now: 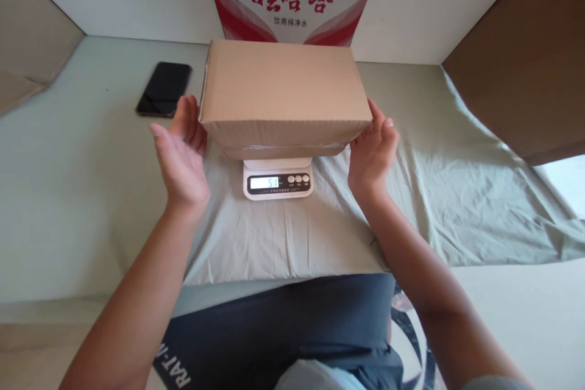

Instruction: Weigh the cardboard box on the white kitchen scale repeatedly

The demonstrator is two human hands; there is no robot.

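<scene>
A plain brown cardboard box (286, 85) sits on top of a small white digital scale (278, 194), hiding most of its platform. The scale's lit display (264, 183) appears to read 51. At the box's left side is my left hand (185, 155), open, palm turned up and thumb spread away, its fingers beside the lower left edge. My right hand (372, 155) is at the right side, also open, with fingertips against or just behind the box's front right corner. The undersides of the box near both hands are partly hidden.
A black phone (165, 88) lies at the back left on the pale green cloth (247, 244). Behind the box stands a white and red printed carton (292, 0). Large brown cardboard pieces rise at the left (31, 30) and right (516, 67).
</scene>
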